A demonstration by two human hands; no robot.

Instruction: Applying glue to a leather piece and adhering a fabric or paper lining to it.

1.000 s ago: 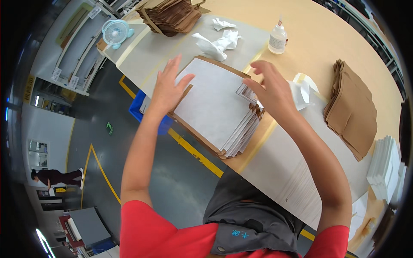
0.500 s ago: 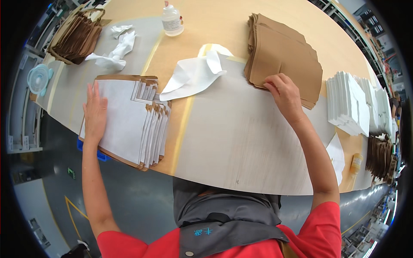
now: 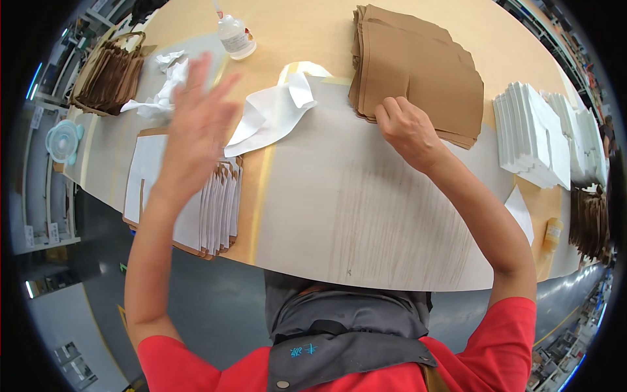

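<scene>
My left hand (image 3: 196, 134) is raised over the layered stack of white and brown sheets (image 3: 151, 166), fingers spread and blurred by motion, with nothing seen in it. Stepped edges show along that stack's right side. To the right, a fanned pile of brown sheets (image 3: 428, 68) lies on the table. At its near left edge, my right hand (image 3: 410, 130) has its fingertips pinched on a brown sheet; how many layers it grips is hidden. Between the hands rests a loose, curled white sheet (image 3: 271, 112).
A clear bottle (image 3: 236, 40) stands at the back. Crumpled white material (image 3: 160, 98) and a brown bundle (image 3: 108, 77) lie far left, near a light-blue fan (image 3: 63, 140). White stacks (image 3: 528, 134), a small yellow bottle (image 3: 552, 235) and another brown bundle (image 3: 588, 214) are at the right.
My left hand has lifted off the white stack and moved right and away from me. My right hand stays pinched at the brown pile's near edge. The whole view has shifted slightly.
</scene>
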